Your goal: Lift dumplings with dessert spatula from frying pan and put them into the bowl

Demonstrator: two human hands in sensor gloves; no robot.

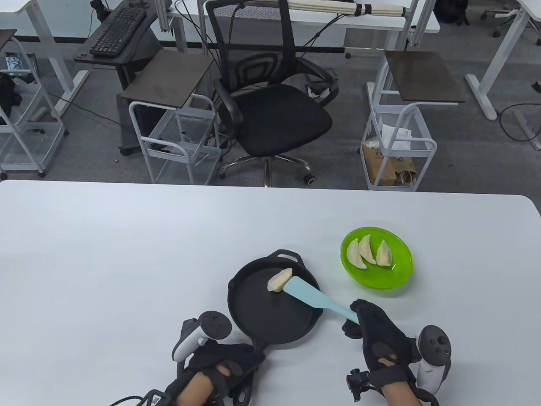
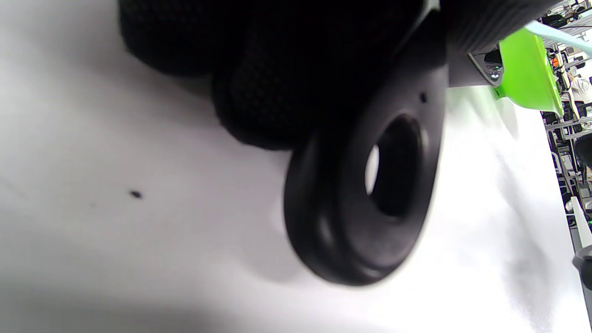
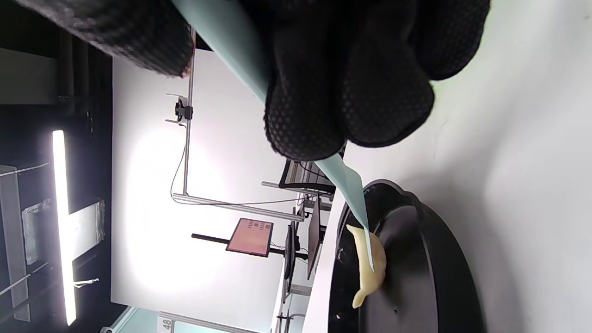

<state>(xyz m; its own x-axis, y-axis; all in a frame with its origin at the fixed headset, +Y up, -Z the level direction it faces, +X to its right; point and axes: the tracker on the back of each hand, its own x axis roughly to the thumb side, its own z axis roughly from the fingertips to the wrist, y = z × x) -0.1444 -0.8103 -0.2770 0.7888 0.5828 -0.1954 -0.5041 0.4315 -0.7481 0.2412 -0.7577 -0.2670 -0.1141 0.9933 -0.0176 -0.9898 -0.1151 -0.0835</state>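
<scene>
A black frying pan (image 1: 262, 315) sits on the white table, with one pale dumpling (image 1: 279, 281) lying in its far part. My right hand (image 1: 374, 327) grips the handle of a light blue dessert spatula (image 1: 305, 293), whose blade edge touches the dumpling's right side. The right wrist view shows the blade (image 3: 356, 201) against the dumpling (image 3: 372, 266) in the pan (image 3: 416, 268). My left hand (image 1: 228, 363) holds the pan's handle near the front edge; its ring end (image 2: 365, 208) fills the left wrist view. A green bowl (image 1: 399, 275) to the right holds three dumplings (image 1: 367, 252).
The table's far edge runs behind the pan and bowl. Beyond it stand a black office chair (image 1: 270, 105) and white wire carts (image 1: 177, 139). The green bowl (image 2: 529, 69) shows at the top right of the left wrist view.
</scene>
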